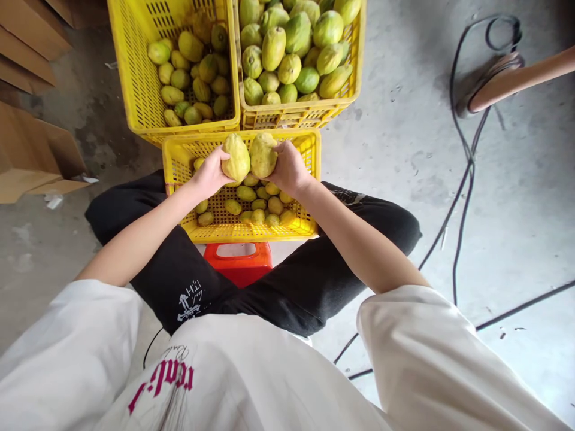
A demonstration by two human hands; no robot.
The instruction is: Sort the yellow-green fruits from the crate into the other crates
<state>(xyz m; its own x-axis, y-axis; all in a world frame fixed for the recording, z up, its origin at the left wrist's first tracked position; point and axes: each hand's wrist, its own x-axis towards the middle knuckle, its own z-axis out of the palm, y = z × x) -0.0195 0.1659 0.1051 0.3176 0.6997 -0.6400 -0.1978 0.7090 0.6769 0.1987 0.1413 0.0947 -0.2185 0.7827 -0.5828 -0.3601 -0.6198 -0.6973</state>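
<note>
My left hand (212, 172) is closed around a pale yellow-green papaya (236, 158). A second papaya (263, 155), somewhat duller and mottled, is gripped by my right hand (290, 169). The two fruits are side by side, above the near yellow crate (242, 232) between my knees. Several smaller-looking yellow-green papayas (258, 216) lie in that crate, partly hidden by my hands and the held fruit.
Beyond stand a left yellow crate (135, 84) partly filled with papayas and a fuller right yellow crate (357, 66). A red stool (242, 272) shows between my legs. Cardboard boxes (31, 149) are at left; black cables (469, 161) and another person's foot (494, 84) at right.
</note>
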